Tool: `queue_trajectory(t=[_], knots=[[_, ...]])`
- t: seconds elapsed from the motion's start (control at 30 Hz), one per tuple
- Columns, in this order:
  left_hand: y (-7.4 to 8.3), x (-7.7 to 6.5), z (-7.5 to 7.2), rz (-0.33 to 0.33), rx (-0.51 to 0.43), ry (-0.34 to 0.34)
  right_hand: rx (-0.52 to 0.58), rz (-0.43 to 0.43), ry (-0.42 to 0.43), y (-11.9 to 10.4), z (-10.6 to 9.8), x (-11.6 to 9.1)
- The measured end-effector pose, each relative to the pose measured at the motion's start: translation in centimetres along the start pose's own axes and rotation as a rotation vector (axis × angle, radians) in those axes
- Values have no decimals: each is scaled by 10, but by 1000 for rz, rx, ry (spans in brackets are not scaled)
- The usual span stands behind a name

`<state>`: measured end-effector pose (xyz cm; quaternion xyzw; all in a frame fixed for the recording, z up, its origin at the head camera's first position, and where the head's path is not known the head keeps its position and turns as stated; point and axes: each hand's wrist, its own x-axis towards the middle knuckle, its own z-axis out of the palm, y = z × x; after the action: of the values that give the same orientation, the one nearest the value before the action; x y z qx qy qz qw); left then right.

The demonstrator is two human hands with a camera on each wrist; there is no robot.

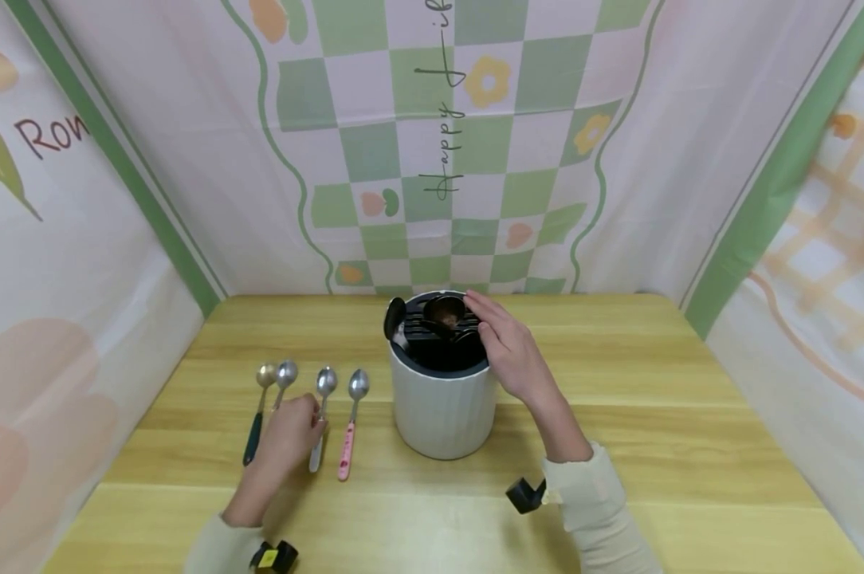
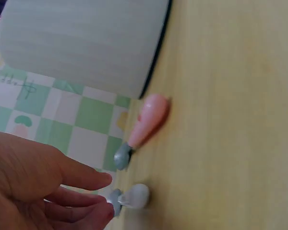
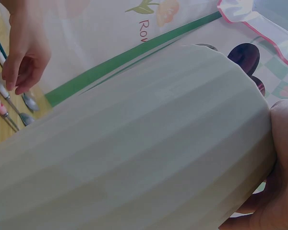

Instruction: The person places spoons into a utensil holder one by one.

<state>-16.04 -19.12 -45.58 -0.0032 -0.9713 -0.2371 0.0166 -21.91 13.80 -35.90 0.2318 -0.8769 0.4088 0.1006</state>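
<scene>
My left hand (image 1: 288, 434) hangs over a row of spoons, fingers loosely bent. In the left wrist view its thumb and fingers stand apart, near the white-handled spoon (image 2: 136, 196); whether they touch it I cannot tell. To the right lies a pink-handled spoon (image 1: 347, 450). On the left are a dark-green-handled spoon (image 1: 253, 438) and another spoon (image 1: 286, 373), its handle mostly behind the hand. My right hand (image 1: 516, 359) rests at the rim of a ribbed white utensil holder (image 1: 442, 414), fingers extended. Dark utensils (image 1: 444, 309) with rounded heads stand in its slotted black top.
The holder stands upright on a wooden table (image 1: 654, 383), right of the spoons. Printed curtains (image 1: 547, 183) hang behind the table and along both sides. Small black devices (image 1: 525, 495) are at both wrists.
</scene>
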Motion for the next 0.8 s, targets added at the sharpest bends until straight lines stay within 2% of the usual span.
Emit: queue_trajectory(t=[0.13,0.3,0.4,0.63,0.8], knots=[[-2,-1,4,1,57,-20,-3,-8,5,1,0,0],[-4,1,6,-9,57,-55,-5,-12,6,0,0,0],[-4,4,7,-17,32,-68,-5,-9,6,0,0,0],[-5,7,8,-91,-57,-128,-3,-11,9,0,0,-1],[-7,7,4,-113,-124,-105,-8,-7,4,0,0,-1]])
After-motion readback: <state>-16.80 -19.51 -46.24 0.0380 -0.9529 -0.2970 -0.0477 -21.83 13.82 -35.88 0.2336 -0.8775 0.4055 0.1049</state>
